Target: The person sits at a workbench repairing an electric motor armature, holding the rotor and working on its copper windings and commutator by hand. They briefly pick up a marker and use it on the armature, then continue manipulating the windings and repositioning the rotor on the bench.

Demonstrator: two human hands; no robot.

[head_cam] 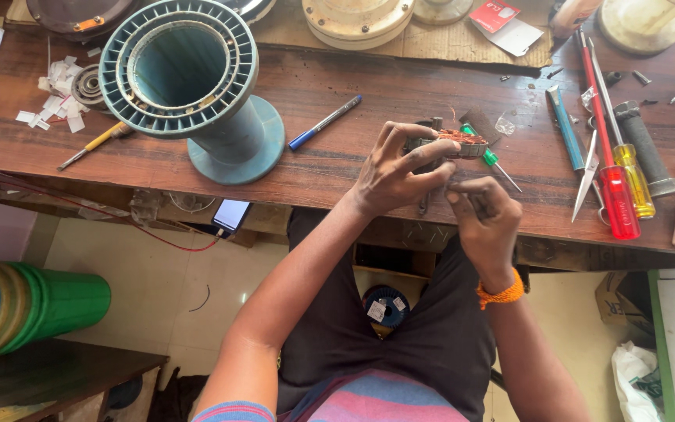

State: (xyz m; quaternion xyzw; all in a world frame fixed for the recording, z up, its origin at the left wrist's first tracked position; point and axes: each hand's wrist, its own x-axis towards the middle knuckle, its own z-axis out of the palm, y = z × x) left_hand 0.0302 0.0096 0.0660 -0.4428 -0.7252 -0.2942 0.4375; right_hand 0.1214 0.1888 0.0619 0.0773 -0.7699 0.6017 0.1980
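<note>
The left hand's [391,173] fingers [423,156] clasped a grey stator [456,143] with copper windings, its long axis level, left-right, while the right hand's [484,221] fingers [462,190] pinched closed just below it.

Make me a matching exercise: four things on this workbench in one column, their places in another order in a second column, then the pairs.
Things:
1. blue pen
2. red-handled screwdriver
3. teal fan housing
4. copper-wound stator

Places:
A. held in the left hand
B. lying at the bench's right end
C. standing at the left of the bench
D. lying between the housing and the hands

Pairs: 1-D, 2-B, 3-C, 4-A
</note>
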